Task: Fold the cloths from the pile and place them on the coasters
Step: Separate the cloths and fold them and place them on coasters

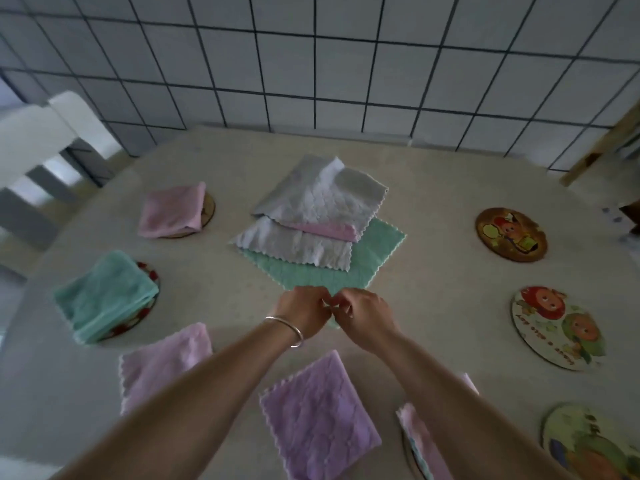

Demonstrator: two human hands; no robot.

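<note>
A pile of cloths lies mid-table: a pale grey cloth (322, 195) on top, a pink one (332, 231) peeking out, another grey one (298, 245), and a mint green cloth (370, 258) at the bottom. My left hand (303, 311) and my right hand (363, 317) meet at the green cloth's near corner and pinch it. Folded cloths sit on coasters at the left: a pink one (171, 211) and a green one (104, 296). More folded pink cloths (162, 362) and a purple one (320, 417) lie nearer me.
Three bare picture coasters (510, 235), (557, 327), (588, 445) lie along the table's right side. A tiled wall (346, 64) stands behind the table. A white chair (41, 140) is at the far left. A wooden frame (602, 143) leans at the far right.
</note>
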